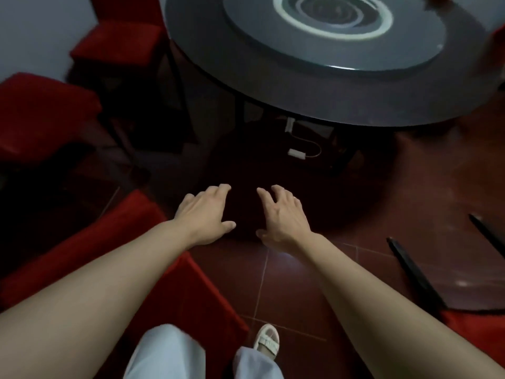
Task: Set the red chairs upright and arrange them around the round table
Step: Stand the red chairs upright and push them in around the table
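Your left hand point(206, 212) and right hand point(281, 214) reach forward, fingers spread, holding nothing; the round dark glass-topped bench point(273, 86) stands beyond them; red fabric-covered chairs point(90, 242) sit left of your left hand; black chair legs point(415, 272) lie on the floor right of your right hand.

Round table point(341, 86): far and right rim cut by frame edge, base lost in shadow underneath. White cable thing point(300, 153) under it, too dim to identify. Left-side red chairs point(35, 113): legs and frames swallowed by dark, orientation unclear. Nearest red chair point(114, 242) partly behind left forearm. Tipped chair at right point(418, 272): only black legs and a red sliver show, rest off frame. Red blur at top right corner point(494, 42), can't tell what.
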`<move>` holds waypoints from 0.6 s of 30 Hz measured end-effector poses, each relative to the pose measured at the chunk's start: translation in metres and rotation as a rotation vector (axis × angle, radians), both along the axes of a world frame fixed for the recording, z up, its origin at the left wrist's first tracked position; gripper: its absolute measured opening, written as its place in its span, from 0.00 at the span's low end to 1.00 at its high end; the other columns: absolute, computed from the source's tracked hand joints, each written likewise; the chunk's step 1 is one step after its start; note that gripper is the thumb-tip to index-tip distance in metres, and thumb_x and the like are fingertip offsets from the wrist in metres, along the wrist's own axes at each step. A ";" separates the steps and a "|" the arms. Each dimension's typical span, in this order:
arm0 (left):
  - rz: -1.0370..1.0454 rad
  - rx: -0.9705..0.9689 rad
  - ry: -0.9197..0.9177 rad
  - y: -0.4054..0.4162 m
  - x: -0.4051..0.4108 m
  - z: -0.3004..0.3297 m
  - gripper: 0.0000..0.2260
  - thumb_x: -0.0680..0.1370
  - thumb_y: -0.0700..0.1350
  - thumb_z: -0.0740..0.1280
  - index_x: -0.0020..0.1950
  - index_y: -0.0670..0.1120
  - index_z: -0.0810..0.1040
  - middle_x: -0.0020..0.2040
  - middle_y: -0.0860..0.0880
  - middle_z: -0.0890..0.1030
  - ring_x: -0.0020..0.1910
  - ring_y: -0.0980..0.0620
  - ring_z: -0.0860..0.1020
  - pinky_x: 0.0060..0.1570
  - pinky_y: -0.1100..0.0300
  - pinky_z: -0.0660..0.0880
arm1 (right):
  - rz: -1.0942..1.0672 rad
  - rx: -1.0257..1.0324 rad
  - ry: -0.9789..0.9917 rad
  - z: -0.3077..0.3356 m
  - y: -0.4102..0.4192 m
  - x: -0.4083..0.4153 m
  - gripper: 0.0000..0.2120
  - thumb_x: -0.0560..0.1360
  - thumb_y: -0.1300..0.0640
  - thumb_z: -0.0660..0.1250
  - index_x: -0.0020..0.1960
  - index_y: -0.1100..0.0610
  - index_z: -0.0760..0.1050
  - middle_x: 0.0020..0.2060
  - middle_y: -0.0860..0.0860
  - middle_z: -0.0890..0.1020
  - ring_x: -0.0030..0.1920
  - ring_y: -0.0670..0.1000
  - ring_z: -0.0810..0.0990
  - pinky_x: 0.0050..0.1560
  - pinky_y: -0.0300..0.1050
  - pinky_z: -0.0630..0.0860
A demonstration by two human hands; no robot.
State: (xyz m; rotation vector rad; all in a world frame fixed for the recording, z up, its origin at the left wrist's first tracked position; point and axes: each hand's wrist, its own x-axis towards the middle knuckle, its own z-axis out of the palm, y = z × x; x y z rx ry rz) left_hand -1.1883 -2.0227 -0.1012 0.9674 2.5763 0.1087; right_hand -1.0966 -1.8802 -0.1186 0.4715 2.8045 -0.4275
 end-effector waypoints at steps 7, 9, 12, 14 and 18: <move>0.194 0.009 -0.007 -0.039 0.029 -0.003 0.35 0.75 0.56 0.68 0.76 0.49 0.54 0.73 0.47 0.64 0.69 0.45 0.68 0.67 0.50 0.63 | 0.200 0.015 -0.030 -0.005 -0.029 -0.006 0.42 0.71 0.50 0.70 0.77 0.52 0.49 0.74 0.59 0.54 0.74 0.59 0.53 0.73 0.54 0.54; 0.275 0.019 -0.015 -0.057 0.038 -0.003 0.35 0.75 0.56 0.68 0.76 0.49 0.54 0.73 0.47 0.64 0.69 0.45 0.68 0.66 0.50 0.62 | 0.259 0.012 -0.046 -0.007 -0.045 -0.005 0.42 0.71 0.50 0.70 0.77 0.52 0.49 0.74 0.59 0.54 0.74 0.59 0.53 0.74 0.54 0.54; 0.376 0.033 -0.019 -0.092 0.056 -0.011 0.35 0.75 0.56 0.68 0.76 0.49 0.54 0.73 0.47 0.65 0.69 0.46 0.68 0.67 0.50 0.62 | 0.351 0.019 -0.064 -0.007 -0.073 0.003 0.42 0.71 0.50 0.69 0.77 0.53 0.49 0.74 0.59 0.53 0.74 0.59 0.53 0.74 0.53 0.53; 0.440 0.040 -0.033 -0.118 0.072 -0.020 0.35 0.75 0.56 0.68 0.76 0.49 0.54 0.72 0.47 0.65 0.69 0.45 0.68 0.67 0.49 0.62 | 0.406 0.041 -0.086 -0.009 -0.092 0.013 0.42 0.71 0.49 0.69 0.77 0.53 0.49 0.74 0.59 0.53 0.74 0.59 0.54 0.73 0.53 0.53; 0.543 0.050 -0.065 -0.154 0.108 -0.032 0.35 0.75 0.56 0.67 0.76 0.48 0.54 0.72 0.45 0.65 0.69 0.44 0.68 0.68 0.48 0.62 | 0.495 0.057 -0.115 -0.011 -0.122 0.033 0.40 0.72 0.50 0.67 0.77 0.53 0.49 0.74 0.60 0.53 0.74 0.60 0.54 0.73 0.54 0.54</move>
